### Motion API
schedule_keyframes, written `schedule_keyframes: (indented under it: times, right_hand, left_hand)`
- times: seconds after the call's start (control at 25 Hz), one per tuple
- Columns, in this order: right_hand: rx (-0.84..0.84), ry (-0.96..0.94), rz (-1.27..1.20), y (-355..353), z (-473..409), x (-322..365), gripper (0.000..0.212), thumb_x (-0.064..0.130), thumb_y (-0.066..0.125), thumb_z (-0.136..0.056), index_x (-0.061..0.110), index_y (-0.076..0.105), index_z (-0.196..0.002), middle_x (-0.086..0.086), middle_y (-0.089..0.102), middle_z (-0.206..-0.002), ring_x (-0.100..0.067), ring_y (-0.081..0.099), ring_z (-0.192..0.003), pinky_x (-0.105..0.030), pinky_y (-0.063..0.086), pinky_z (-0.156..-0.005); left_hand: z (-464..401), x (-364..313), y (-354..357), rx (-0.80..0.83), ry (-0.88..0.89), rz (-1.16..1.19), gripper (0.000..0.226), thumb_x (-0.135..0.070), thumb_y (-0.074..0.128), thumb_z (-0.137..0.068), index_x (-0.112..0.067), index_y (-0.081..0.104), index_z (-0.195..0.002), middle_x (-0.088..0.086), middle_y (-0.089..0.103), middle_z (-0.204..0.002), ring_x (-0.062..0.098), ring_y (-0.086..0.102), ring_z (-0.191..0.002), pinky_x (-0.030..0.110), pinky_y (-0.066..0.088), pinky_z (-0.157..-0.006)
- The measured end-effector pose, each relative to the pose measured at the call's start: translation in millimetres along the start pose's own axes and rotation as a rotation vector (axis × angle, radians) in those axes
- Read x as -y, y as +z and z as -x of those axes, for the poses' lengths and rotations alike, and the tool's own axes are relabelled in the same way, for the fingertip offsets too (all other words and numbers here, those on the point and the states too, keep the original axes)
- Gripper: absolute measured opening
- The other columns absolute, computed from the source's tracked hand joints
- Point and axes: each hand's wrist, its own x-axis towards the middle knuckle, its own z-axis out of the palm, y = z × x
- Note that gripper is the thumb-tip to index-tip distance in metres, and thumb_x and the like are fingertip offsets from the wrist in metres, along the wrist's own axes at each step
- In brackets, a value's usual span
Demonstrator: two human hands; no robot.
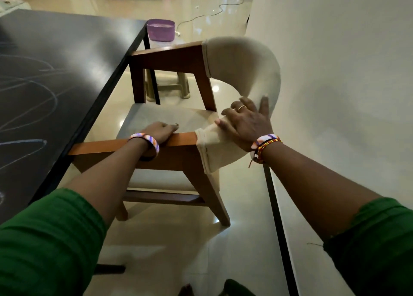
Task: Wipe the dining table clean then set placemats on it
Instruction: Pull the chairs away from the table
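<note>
Left hand (162,131) curled over the armchair (178,108) arm, right hand (244,122) spread on its padded back — shove carelessly and it could knock the dark worktop (55,61) edge.

I see the chair (169,121) just right of the desk (55,72), its seat partly under the desk edge; a stool (166,83) stands behind it; a tub (160,30) sits on the stool.

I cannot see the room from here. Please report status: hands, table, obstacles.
Left hand grips chair armrest; right hand on backrest. Dining table still streaked, no placemats. Chair against table edge.
</note>
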Motion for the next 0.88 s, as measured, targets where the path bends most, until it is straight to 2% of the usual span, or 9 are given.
schedule_keyframes:
  times: [0.12, 0.2, 0.28, 0.4, 0.48, 0.52, 0.6, 0.76, 0.88]
  right_hand:
    - [0.066, 0.211, -0.258, -10, -18, -35, 0.044, 0.043, 0.031, -0.096, 0.028, 0.044, -0.136, 0.002, 0.023, -0.155, -0.021, -0.004, -0.146, -0.061, 0.009, -0.111]
    - [0.106, 0.283, -0.406, -11, -38, -55, 0.047, 0.036, 0.038, -0.095, 0.027, 0.037, -0.141, 0.005, 0.012, -0.158, -0.025, -0.015, -0.145, -0.054, 0.01, -0.114]
    - [0.113, 0.331, -0.488, -11, -59, -73, 0.05, 0.031, 0.039, -0.094, 0.027, 0.034, -0.143, 0.007, 0.007, -0.158, -0.031, -0.018, -0.143, -0.046, 0.002, -0.117]
    - [0.096, 0.313, -0.5, -7, -99, -106, 0.046, 0.029, 0.037, -0.095, 0.029, 0.039, -0.141, 0.007, 0.006, -0.158, -0.034, -0.004, -0.145, -0.043, 0.0, -0.117]
    - [0.089, 0.286, -0.565, 2, -129, -132, 0.044, 0.031, 0.037, -0.093, 0.033, 0.044, -0.137, 0.01, 0.007, -0.158, -0.035, 0.008, -0.144, -0.043, 0.011, -0.118]
    - [0.091, 0.265, -0.61, 7, -146, -146, 0.044, 0.031, 0.037, -0.092, 0.036, 0.047, -0.135, 0.011, 0.007, -0.158, -0.035, 0.014, -0.143, -0.043, 0.016, -0.118]
    - [0.112, 0.214, -0.684, 16, -174, -165, 0.043, 0.032, 0.037, -0.09, 0.038, 0.05, -0.131, 0.011, 0.006, -0.158, -0.033, 0.023, -0.14, -0.042, 0.022, -0.116]
    - [0.189, 0.114, -0.757, 23, -226, -188, 0.042, 0.03, 0.037, -0.09, 0.037, 0.053, -0.129, 0.007, 0.002, -0.159, -0.032, 0.027, -0.139, -0.04, 0.027, -0.114]
    - [0.249, 0.054, -0.762, 28, -258, -195, 0.043, 0.029, 0.036, -0.091, 0.037, 0.052, -0.13, 0.005, 0.001, -0.159, -0.032, 0.027, -0.139, -0.04, 0.027, -0.114]
  left_hand:
    - [7, -68, 31, 0.133, 0.228, 0.117, 0.062, -0.06, 0.027, -0.092, -0.016, 0.05, -0.129, 0.009, 0.053, -0.131, 0.031, 0.051, -0.115, 0.038, 0.038, -0.103]
    - [3, -104, 48, 0.103, 0.356, 0.037, 0.07, -0.068, 0.029, -0.087, -0.017, 0.047, -0.131, 0.01, 0.056, -0.128, 0.031, 0.055, -0.11, 0.04, 0.045, -0.097]
    - [-12, -133, 51, 0.084, 0.4, 0.016, 0.068, -0.066, 0.038, -0.085, -0.014, 0.047, -0.129, 0.01, 0.058, -0.125, 0.03, 0.056, -0.107, 0.037, 0.047, -0.092]
    - [-40, -179, 45, 0.136, 0.407, 0.018, 0.051, -0.049, 0.061, -0.082, -0.013, 0.053, -0.116, 0.007, 0.061, -0.112, 0.026, 0.059, -0.102, 0.03, 0.048, -0.083]
    - [-65, -207, 42, 0.265, 0.383, 0.169, 0.025, -0.033, 0.071, -0.078, -0.021, 0.058, -0.097, -0.001, 0.063, -0.093, 0.017, 0.062, -0.087, 0.019, 0.051, -0.072]
    - [-80, -219, 40, 0.317, 0.375, 0.248, 0.021, -0.03, 0.072, -0.075, -0.025, 0.058, -0.089, -0.004, 0.063, -0.087, 0.012, 0.061, -0.081, 0.015, 0.051, -0.068]
    - [-102, -238, 39, 0.336, 0.338, 0.338, 0.025, -0.035, 0.064, -0.067, -0.027, 0.057, -0.089, -0.006, 0.063, -0.086, 0.008, 0.061, -0.079, 0.017, 0.051, -0.07]
    - [-134, -259, 40, 0.236, 0.247, 0.432, 0.041, -0.037, 0.058, -0.063, -0.022, 0.053, -0.101, -0.005, 0.061, -0.089, 0.007, 0.06, -0.08, 0.015, 0.051, -0.069]
    - [-154, -270, 39, 0.19, 0.181, 0.457, 0.067, -0.048, 0.066, -0.048, -0.019, 0.052, -0.107, 0.0, 0.061, -0.095, 0.016, 0.061, -0.089, 0.028, 0.052, -0.082]
